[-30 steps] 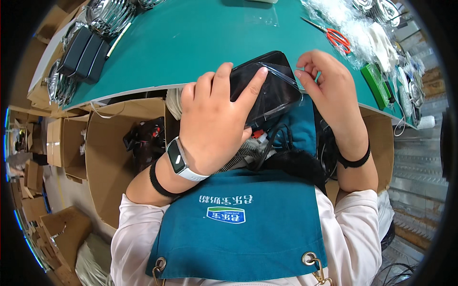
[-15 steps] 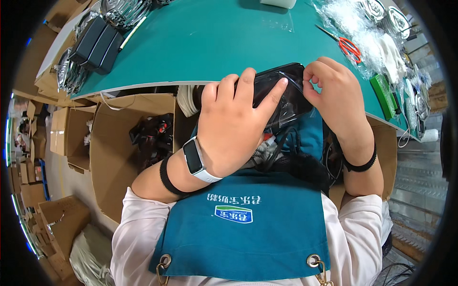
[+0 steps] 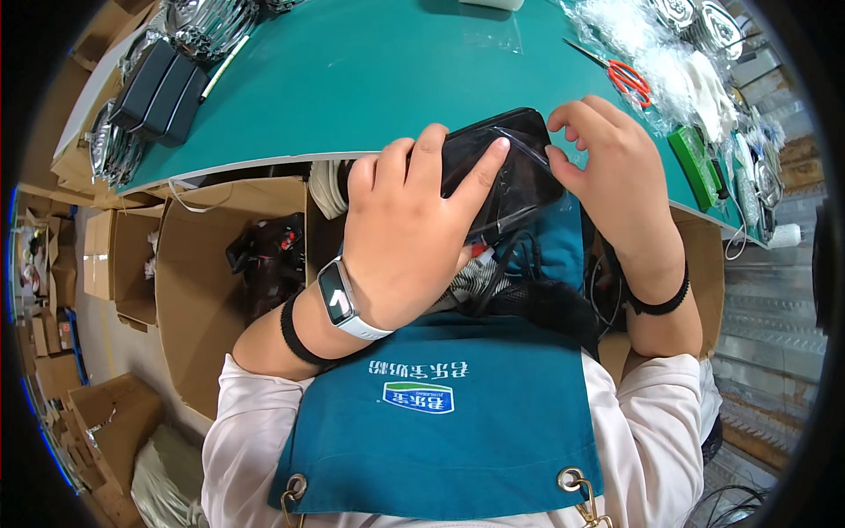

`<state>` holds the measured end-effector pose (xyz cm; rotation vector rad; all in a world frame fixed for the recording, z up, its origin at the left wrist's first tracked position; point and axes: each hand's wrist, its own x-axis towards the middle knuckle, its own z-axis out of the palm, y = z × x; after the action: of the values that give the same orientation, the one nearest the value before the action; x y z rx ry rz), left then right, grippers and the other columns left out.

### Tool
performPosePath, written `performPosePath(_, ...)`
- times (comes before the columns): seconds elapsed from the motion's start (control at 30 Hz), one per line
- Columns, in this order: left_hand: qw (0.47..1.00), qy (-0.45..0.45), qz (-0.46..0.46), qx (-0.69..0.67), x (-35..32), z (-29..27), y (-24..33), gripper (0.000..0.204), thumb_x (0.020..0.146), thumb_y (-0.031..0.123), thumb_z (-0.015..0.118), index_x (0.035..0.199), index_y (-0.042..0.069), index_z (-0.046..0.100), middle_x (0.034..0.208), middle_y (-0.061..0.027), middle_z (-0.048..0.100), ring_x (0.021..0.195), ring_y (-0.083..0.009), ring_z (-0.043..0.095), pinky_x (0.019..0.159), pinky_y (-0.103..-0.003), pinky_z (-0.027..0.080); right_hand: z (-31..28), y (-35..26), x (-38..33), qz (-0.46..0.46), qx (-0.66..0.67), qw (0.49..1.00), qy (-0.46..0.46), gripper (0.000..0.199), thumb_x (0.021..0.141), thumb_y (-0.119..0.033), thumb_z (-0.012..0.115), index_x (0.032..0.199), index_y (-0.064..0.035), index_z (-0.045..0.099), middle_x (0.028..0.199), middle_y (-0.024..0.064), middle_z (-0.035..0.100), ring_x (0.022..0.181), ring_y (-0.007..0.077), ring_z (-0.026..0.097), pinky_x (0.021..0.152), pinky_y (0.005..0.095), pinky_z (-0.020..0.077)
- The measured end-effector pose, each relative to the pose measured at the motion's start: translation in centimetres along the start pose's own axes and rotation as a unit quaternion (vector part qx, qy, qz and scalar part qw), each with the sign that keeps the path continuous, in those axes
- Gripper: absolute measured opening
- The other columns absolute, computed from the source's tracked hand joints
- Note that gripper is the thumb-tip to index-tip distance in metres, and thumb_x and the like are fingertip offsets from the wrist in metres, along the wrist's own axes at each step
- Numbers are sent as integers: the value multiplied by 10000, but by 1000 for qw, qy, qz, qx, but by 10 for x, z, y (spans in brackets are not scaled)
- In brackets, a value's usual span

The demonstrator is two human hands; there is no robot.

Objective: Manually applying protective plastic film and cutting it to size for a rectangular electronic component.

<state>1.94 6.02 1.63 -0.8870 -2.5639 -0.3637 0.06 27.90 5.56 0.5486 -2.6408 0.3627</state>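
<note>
A glossy black flat case, rectangular with rounded corners, is tilted at the table's front edge. Creased clear film shines across its face. My left hand grips its left side, the index finger stretched over the film and the thumb mostly hidden below. At the case's right corner is my right hand, its fingers curled and a gap between forefinger and thumb. The thumb tip lies close to the case edge; whether it touches cannot be made out.
On the green table, black boxes stand at the left. Red-handled scissors, crumpled clear plastic and a green block lie at the right. An open carton with dark wrapped things sits below the table's edge.
My right thumb and forefinger have parted from their pinch at the case corner, and the hand has drawn slightly off it. My left hand keeps its hold. The whole view has shifted a little.
</note>
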Motion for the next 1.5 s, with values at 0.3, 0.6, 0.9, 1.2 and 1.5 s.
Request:
performPosePath(0.3,1000,-7,-11,-13,3,-1,2,889,560,284,865,1385,247,535,1254,-168,512,1056,-312,510,853,-437,376,20,-6,-11,20,2,997,69,167,757,-15,705,900,-55,627,811,78,579,752,266,596,666,362,489)
performPosePath(0.6,1000,-12,-15,-13,3,0,2,884,562,286,871,1381,239,540,1244,-165,514,1056,-306,512,861,-436,378,25,-7,-10,67,63,993,72,190,750,1,694,919,-54,628,894,105,605,813,314,604,715,393,492)
performPosePath(0.9,999,-23,-17,-17,3,1,2,914,559,239,862,1403,258,512,1249,-156,506,1074,-314,515,881,-449,382,36,-1,-16,51,70,993,77,213,742,11,692,932,-70,639,891,106,609,820,319,608,725,398,501)
performPosePath(1.2,999,-35,-24,-8,2,5,0,947,573,202,849,1437,278,470,1262,-160,499,1101,-324,517,890,-458,384,39,-5,-14,67,81,992,64,206,756,-3,689,942,-67,629,902,105,616,831,322,612,730,395,505)
performPosePath(1.5,998,-46,-28,-14,4,14,-5,932,583,202,843,1435,270,471,1260,-166,505,1098,-328,521,882,-459,383,57,-2,-17,123,126,981,77,308,751,19,688,1037,-56,603,904,102,624,840,281,632,736,383,514)
